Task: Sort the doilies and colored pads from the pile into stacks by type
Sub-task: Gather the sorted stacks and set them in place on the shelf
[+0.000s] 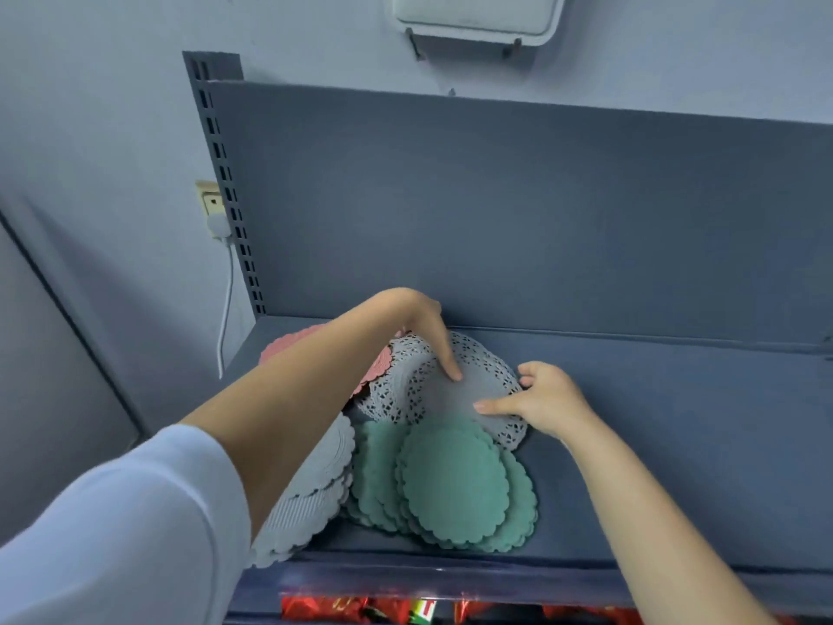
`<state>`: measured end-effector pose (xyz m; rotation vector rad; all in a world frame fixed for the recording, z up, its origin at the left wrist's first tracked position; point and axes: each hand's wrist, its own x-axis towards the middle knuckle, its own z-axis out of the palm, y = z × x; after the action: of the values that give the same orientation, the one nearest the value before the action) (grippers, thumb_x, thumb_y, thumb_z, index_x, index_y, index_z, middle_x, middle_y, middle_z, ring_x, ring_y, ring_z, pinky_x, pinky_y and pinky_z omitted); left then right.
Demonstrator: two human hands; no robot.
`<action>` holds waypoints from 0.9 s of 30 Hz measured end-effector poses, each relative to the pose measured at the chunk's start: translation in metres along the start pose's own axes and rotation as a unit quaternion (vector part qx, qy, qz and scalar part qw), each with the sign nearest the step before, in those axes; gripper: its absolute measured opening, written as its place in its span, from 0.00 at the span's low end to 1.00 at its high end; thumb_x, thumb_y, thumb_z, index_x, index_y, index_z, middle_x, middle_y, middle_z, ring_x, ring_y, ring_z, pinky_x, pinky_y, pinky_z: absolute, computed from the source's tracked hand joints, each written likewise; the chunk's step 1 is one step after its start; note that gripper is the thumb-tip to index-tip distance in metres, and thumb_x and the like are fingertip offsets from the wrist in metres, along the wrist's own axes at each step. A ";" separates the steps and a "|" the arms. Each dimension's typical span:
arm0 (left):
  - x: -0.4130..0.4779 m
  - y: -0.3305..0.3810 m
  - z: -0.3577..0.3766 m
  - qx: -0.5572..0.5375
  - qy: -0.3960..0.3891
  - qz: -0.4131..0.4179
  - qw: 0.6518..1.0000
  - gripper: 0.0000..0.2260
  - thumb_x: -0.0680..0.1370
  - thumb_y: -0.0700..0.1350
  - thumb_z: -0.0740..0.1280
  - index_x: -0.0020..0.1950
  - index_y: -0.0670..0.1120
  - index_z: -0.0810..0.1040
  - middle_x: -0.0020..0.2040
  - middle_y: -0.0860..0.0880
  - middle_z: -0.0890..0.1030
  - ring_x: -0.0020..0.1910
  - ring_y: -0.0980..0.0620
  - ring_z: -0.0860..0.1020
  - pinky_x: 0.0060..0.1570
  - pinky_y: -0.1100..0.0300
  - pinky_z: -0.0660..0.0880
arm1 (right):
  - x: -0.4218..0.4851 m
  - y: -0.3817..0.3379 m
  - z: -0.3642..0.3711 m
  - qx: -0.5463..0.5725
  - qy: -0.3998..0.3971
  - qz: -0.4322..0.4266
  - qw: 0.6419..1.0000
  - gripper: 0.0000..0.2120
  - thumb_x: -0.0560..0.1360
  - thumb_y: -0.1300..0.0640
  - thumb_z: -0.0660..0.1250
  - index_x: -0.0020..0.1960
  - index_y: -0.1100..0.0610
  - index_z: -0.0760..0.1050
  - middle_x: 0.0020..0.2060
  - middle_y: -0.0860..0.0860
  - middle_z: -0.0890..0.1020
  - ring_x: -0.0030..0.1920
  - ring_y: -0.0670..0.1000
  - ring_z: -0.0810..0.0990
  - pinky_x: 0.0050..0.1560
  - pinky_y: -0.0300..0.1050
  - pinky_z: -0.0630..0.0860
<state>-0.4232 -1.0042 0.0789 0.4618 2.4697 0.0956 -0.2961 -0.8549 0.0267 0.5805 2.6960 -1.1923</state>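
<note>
Blue-grey shelf carries the pile at its left: green pads nearest, white lace doilies behind, pale pads left, pink pads far left. The left hand presses straight fingers on the lace, and the right hand pinches its right rim.

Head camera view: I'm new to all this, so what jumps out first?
Two bare hands meet over a white lace doily on a blue shelf: the left hand presses its fingers on top, the right hand pinches its right edge. Just in front lies a fanned heap of green scalloped pads, with pink pads at the back left and pale ribbed pads under the left forearm.
</note>
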 end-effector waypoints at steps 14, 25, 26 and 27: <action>0.015 -0.006 -0.002 0.022 0.010 -0.023 0.999 0.51 0.61 0.66 0.76 0.75 0.45 0.62 0.75 0.47 0.65 0.73 0.43 0.65 0.70 0.48 0.65 | 0.009 -0.002 -0.007 0.002 -0.016 0.043 0.999 0.44 0.53 0.41 0.82 0.61 0.58 0.69 0.52 0.50 0.74 0.57 0.53 0.74 0.46 0.44 0.69; 0.006 0.018 -0.011 -0.150 0.136 0.167 0.965 0.36 0.53 0.45 0.85 0.59 0.44 0.78 0.55 0.52 0.82 0.54 0.51 0.80 0.56 0.55 0.77 | 0.012 0.014 -0.017 0.184 -0.024 0.021 0.982 0.39 0.60 0.60 0.82 0.57 0.57 0.55 0.54 0.50 0.67 0.56 0.50 0.68 0.53 0.43 0.66; 0.004 0.028 -0.012 -0.140 0.151 0.204 0.957 0.31 0.53 0.45 0.85 0.54 0.45 0.80 0.50 0.52 0.84 0.50 0.53 0.82 0.53 0.55 0.79 | 0.013 0.018 -0.020 0.221 -0.016 0.025 0.975 0.40 0.59 0.62 0.82 0.56 0.57 0.54 0.53 0.49 0.69 0.55 0.50 0.69 0.53 0.43 0.67; 0.003 0.038 -0.014 -0.127 0.162 0.235 0.950 0.28 0.53 0.44 0.85 0.50 0.45 0.81 0.46 0.53 0.85 0.46 0.54 0.83 0.51 0.55 0.79 | 0.014 0.022 -0.022 0.270 -0.009 0.033 0.962 0.41 0.58 0.63 0.82 0.57 0.56 0.55 0.53 0.49 0.71 0.55 0.50 0.71 0.55 0.45 0.69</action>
<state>-0.4223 -0.9667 0.0954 0.9767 2.5551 0.7277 -0.2998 -0.8207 0.0228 0.7067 2.2981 -1.9130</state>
